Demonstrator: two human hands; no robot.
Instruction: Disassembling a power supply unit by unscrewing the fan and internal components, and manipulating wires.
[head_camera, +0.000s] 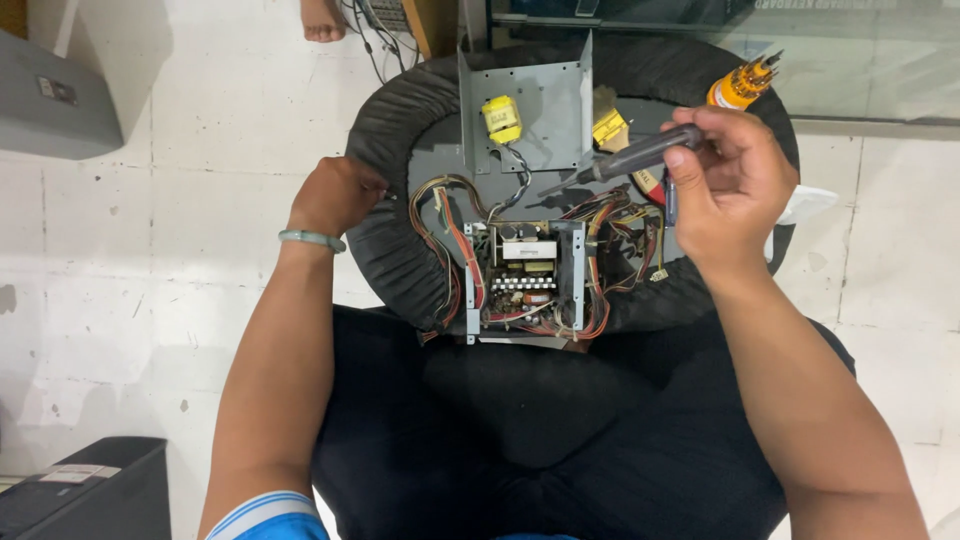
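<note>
In right hand (725, 185), slim dark screwdriver (640, 155)

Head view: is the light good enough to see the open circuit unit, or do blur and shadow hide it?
Head view: even, soft light, no harsh glare; the open circuit unit and its wires are sharp. The dark tool in the right hand looks sharp too. The left hand casts only faint shadow on the black cushion.

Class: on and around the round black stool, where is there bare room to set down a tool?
Free: white tiled floor left of the round black cushioned stool; stool rim by the left hand. Crowded: the centre, with the open metal circuit chassis, wires, and right hand holding a dark screwdriver.
</note>
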